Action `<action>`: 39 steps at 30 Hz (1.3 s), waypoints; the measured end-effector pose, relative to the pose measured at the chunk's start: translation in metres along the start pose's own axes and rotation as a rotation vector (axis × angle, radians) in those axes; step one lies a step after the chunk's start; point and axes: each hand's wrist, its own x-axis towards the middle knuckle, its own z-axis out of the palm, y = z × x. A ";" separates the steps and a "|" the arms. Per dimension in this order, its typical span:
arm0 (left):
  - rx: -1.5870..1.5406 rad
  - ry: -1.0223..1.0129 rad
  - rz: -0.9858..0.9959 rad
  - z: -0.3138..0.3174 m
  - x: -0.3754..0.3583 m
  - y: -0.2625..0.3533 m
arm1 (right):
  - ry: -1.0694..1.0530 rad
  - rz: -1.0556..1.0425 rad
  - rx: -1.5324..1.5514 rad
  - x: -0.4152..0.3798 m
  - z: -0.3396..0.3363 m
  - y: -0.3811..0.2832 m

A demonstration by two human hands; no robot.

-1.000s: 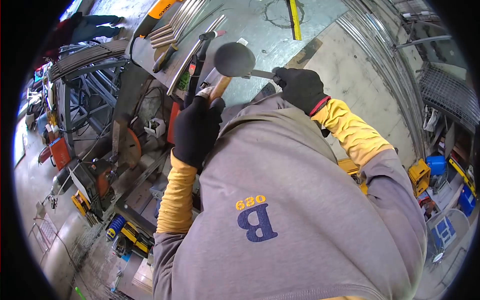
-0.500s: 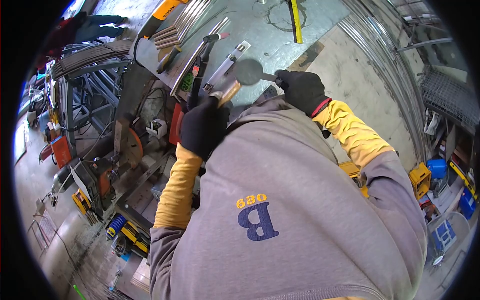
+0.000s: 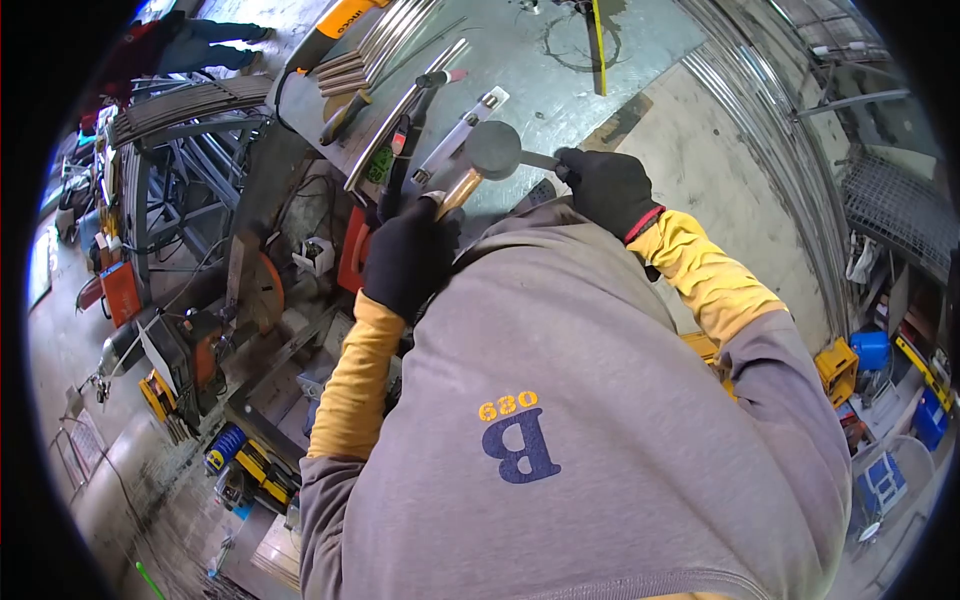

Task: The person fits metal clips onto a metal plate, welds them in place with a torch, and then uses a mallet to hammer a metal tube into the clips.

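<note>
My left hand point(image 3: 408, 255), in a black glove, is closed around a short copper-coloured tube point(image 3: 460, 193) that points up toward the right. Its far end meets the lower edge of a round grey disc point(image 3: 494, 150) in this view. From the disc a flat grey stem point(image 3: 538, 160) runs right into the fingers of my right hand point(image 3: 606, 190), also black-gloved and closed on it. Both hands are in front of my chest, at the near edge of the metal-topped table point(image 3: 535, 85). Close beyond the left hand lies a black torch point(image 3: 400, 150) with its cable.
On the table are a silver level-like bar point(image 3: 462, 135), several metal tubes point(image 3: 385, 45), a dark-handled tool point(image 3: 346, 116), an orange tool point(image 3: 347, 15) and a yellow measuring strip point(image 3: 598, 55). Long metal bars point(image 3: 770, 130) lie at right. A person point(image 3: 190, 50) stands far left.
The copper-coloured tube, blurred before, now shows sharply and sits slightly lower, at the disc's edge. Both hands keep their hold, and the whole view has shifted slightly.
</note>
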 end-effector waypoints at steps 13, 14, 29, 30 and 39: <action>0.090 -0.044 -0.020 0.000 -0.006 -0.004 | 0.100 -0.095 -0.013 -0.002 0.008 0.003; 0.045 -0.093 -0.058 -0.003 -0.001 0.002 | 0.100 -0.087 -0.010 -0.003 0.005 0.001; 0.093 -0.090 -0.037 -0.006 0.000 0.011 | 0.043 -0.038 -0.008 -0.001 -0.002 -0.001; 0.059 -0.085 -0.047 -0.004 -0.005 0.009 | 0.035 -0.040 -0.005 -0.004 -0.001 -0.003; -0.860 0.024 -0.414 0.005 -0.025 -0.019 | -0.228 0.306 0.755 -0.004 -0.006 0.010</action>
